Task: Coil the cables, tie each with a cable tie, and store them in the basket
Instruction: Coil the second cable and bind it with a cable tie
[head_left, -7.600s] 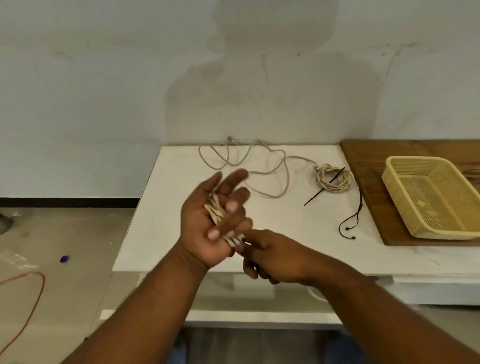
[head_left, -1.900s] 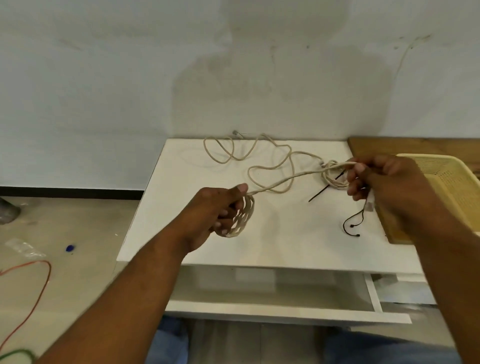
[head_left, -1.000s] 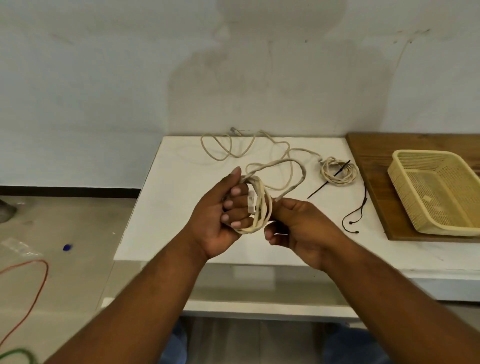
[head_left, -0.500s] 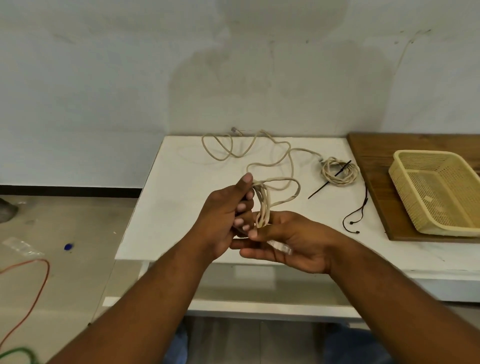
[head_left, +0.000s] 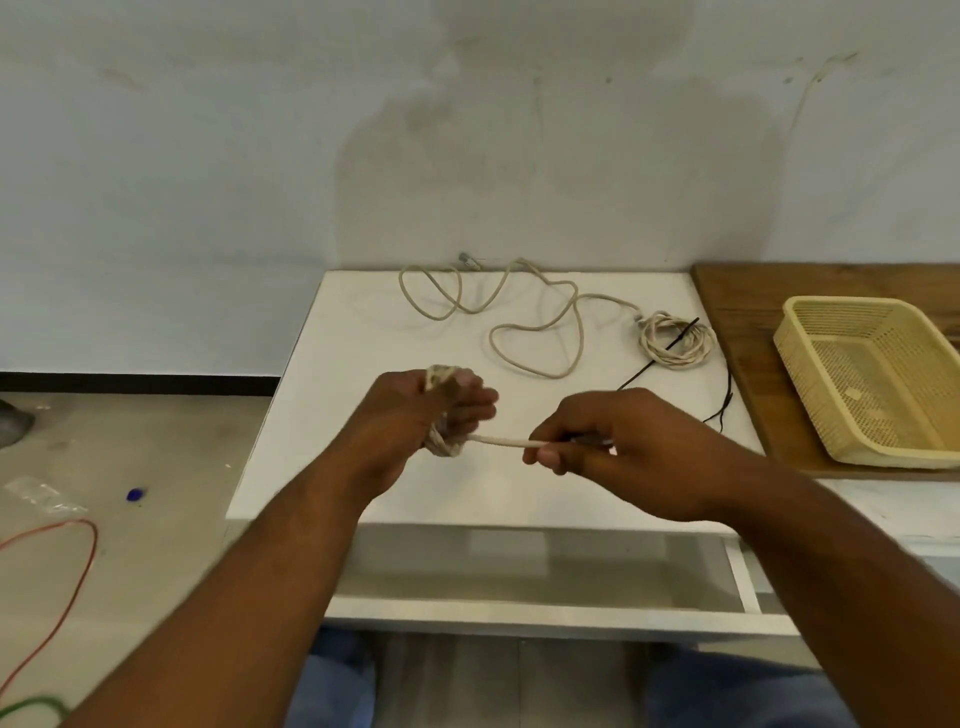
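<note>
My left hand (head_left: 415, 415) grips a small coil of beige cable (head_left: 441, 444) wound round its fingers, above the white table's front half. My right hand (head_left: 602, 441) pinches the tail of that same cable (head_left: 501, 441) and holds it taut to the right of the coil. A second beige cable (head_left: 535, 332) lies loose across the back of the table. A coiled beige cable (head_left: 675, 340) with a black cable tie (head_left: 657, 358) across it lies at the back right. The yellow basket (head_left: 810, 374) stands on a wooden board at the right.
A thin black cord (head_left: 724, 402) lies beside the wooden board (head_left: 737, 312). The white table (head_left: 363, 364) has an open drawer (head_left: 519, 566) under its front edge. Red wire (head_left: 78, 561) and a blue bit (head_left: 136, 493) lie on the floor at the left.
The cable's free length has been wound onto my left hand. My right hand has moved out to the right, and now pulls the short tail straight.
</note>
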